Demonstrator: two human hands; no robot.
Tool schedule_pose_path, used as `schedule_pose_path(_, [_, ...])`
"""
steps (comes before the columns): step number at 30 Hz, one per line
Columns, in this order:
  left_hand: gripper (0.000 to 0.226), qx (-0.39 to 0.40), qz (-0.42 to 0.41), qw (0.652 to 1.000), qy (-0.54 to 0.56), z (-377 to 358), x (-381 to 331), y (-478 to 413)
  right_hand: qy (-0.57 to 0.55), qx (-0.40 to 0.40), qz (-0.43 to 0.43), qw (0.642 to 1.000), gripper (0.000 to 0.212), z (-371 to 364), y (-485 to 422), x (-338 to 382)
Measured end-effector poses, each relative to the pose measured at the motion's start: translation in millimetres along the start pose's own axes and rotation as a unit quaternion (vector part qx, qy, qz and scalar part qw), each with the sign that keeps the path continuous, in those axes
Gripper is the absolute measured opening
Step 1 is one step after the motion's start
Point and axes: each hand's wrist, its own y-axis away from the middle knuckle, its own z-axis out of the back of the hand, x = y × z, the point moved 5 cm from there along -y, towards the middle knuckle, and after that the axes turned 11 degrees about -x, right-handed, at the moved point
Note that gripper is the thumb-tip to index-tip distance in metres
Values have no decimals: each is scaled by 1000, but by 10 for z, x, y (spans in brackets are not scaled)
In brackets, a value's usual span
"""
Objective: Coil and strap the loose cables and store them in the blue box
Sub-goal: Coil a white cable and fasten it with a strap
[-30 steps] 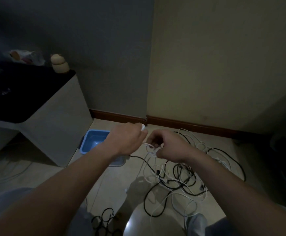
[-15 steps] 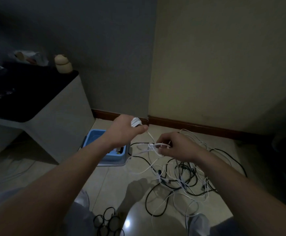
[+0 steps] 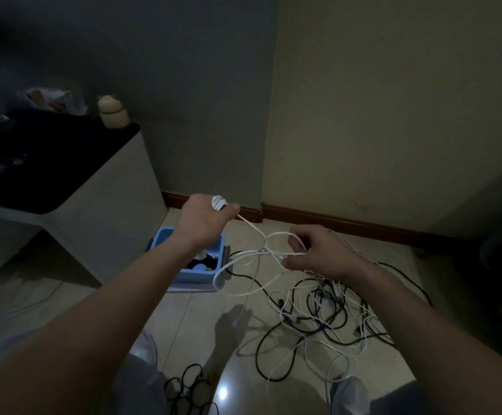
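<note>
My left hand grips a small coil of white cable wound round its fingers, raised above the blue box. From it a white cable runs in loops to my right hand, which pinches the strand between curled fingers. A tangle of loose black and white cables lies on the tiled floor below my right hand. The blue box sits on the floor under my left wrist and holds a few dark items.
A white cabinet with a black top stands at the left, close to the box. A brown baseboard runs along the walls in the corner. Several black loops lie on the floor near my knees.
My hands have moved apart. The left hand rose and swung left with the coil, and the white cable now stretches out between the two hands.
</note>
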Motion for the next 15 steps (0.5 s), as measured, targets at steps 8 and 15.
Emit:
schedule_pose_path(8, [39, -7, 11, 999, -33, 27, 54, -17, -145, -44, -79, 985, 38, 30, -16, -17])
schedule_pose_path(15, [42, 1, 14, 999, -48, 27, 45, 23, -63, -146, -104, 982, 34, 126, -41, -99])
